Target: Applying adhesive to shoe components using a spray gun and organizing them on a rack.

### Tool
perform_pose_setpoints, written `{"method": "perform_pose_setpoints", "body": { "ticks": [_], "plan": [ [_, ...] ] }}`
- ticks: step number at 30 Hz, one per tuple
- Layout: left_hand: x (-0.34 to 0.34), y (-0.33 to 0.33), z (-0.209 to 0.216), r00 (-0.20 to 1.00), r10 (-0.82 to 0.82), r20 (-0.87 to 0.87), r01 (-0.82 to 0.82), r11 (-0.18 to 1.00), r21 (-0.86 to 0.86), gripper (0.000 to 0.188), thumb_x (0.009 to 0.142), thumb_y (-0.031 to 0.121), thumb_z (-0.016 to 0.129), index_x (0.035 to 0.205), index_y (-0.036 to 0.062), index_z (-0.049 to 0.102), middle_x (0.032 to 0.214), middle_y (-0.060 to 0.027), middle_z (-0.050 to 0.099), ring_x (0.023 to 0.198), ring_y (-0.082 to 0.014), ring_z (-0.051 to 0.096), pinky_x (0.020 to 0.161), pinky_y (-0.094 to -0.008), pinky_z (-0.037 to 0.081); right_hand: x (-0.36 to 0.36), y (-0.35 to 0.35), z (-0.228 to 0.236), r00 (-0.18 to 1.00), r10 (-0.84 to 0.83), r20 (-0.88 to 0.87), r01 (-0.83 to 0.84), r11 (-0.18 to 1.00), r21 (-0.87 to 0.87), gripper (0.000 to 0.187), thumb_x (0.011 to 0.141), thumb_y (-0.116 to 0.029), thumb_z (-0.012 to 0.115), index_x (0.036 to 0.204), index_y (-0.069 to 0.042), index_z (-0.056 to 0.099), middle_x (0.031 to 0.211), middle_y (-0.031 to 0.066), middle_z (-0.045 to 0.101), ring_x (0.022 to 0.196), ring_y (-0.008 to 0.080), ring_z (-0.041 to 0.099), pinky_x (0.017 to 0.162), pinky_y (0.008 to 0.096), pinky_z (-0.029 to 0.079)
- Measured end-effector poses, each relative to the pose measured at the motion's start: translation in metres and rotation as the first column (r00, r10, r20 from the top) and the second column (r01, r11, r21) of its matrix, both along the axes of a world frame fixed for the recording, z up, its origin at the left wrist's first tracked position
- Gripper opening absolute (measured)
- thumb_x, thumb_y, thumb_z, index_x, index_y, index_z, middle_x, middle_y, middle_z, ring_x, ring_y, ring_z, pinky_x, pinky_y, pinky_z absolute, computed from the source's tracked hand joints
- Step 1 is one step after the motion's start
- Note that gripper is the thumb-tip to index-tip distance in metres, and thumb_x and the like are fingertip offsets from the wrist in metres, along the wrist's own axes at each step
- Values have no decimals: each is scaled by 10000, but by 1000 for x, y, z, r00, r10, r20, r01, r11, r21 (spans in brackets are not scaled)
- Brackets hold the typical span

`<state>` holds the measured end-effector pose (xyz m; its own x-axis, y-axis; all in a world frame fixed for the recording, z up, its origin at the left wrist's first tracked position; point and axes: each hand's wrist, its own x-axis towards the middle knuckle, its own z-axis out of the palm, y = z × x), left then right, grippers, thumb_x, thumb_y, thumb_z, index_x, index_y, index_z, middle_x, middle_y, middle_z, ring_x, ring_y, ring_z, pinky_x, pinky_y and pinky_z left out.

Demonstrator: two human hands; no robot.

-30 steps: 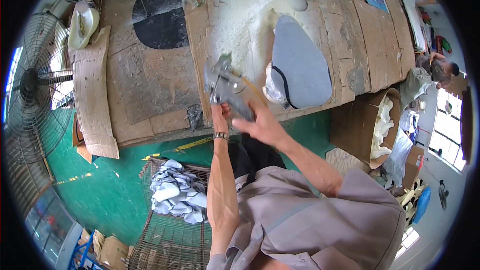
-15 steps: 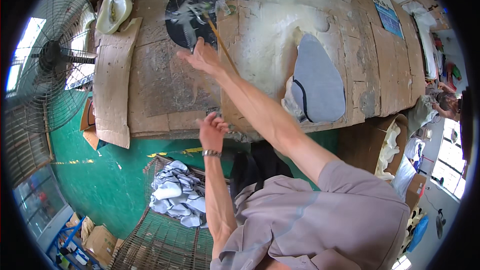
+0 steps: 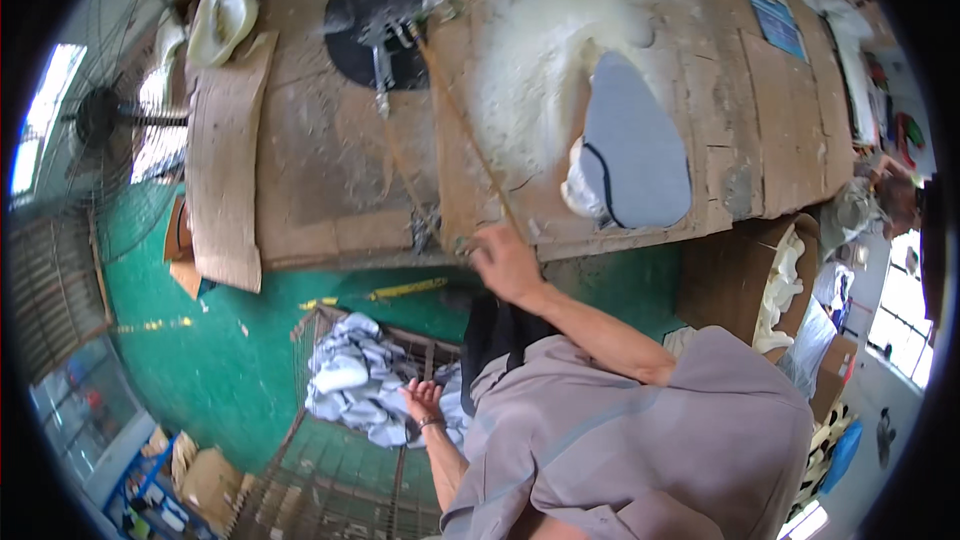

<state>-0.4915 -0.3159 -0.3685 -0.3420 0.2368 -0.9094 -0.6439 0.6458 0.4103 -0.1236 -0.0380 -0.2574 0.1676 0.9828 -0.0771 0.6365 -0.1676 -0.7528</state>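
My right hand [image 3: 508, 265] is at the front edge of the cardboard-covered table [image 3: 340, 235], beside a thin tan hose [image 3: 465, 125]. Its fingers are blurred, so whether they hold anything is unclear. The hose runs to a metal spray gun [image 3: 382, 65] lying on a black round patch [image 3: 345, 10]. Low on the left, my left hand [image 3: 423, 402] hovers at a heap of grey-blue fabric pieces [image 3: 365, 375], fingers apart and nothing visible in them. A grey, teardrop-shaped fabric piece [image 3: 638, 135] with a black cord edge lies on the table over white foam [image 3: 580, 185].
A wire cage [image 3: 330, 470] holds the fabric heap. At the left stand a large fan [image 3: 100, 120] and a cream moulded piece [image 3: 222, 25]. An open carton [image 3: 735, 275] with white shapes sits at the right, near another person [image 3: 890, 185].
My right hand has come back from the spray gun to the table's front edge. My left hand has dropped from the table edge to the fabric heap. The gun now lies still.
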Motion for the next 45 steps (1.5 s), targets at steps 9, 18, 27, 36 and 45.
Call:
{"method": "perform_pose_setpoints", "body": {
  "ticks": [9,18,27,36,45],
  "plan": [
    [39,-87,31,994,14,-111,-21,998,-60,689,998,643,438,1420,105,529,1158,-138,674,1073,-294,663,917,-485,562,39,17,-42,973,117,200,-32,922,-385,426,841,-331,727,1087,-14,585,921,202,638,883,401,642,778,499,510],
    [92,-101,50,953,138,-269,-136,990,29,760,999,682,417,1374,31,531,1095,-130,685,970,-237,698,783,-387,583,41,45,-89,911,405,84,-365,883,-296,421,883,-346,723,1080,15,632,821,172,719,781,343,706,753,449,542],
    [216,-224,13,882,458,-111,-471,859,-201,769,971,721,424,1377,76,530,1103,-117,693,964,-261,693,795,-465,573,-25,80,-54,732,680,40,-645,710,-282,597,903,-515,688,1047,64,670,860,175,734,722,262,709,707,392,546],
    [298,-256,25,779,618,-107,-625,752,-211,801,950,767,395,1409,127,541,1172,-104,703,1045,-242,661,882,-464,480,-83,48,-33,335,942,25,-853,314,-416,332,896,-310,670,1025,-4,676,922,186,731,889,360,708,795,436,537],
    [279,-298,0,698,704,-131,-715,695,-73,770,961,731,434,1381,95,545,1106,-108,698,982,-248,688,829,-484,551,-102,-47,-41,220,975,-32,-885,186,-426,277,879,-244,672,986,10,694,895,199,727,884,373,708,812,441,543]
  ]
}}
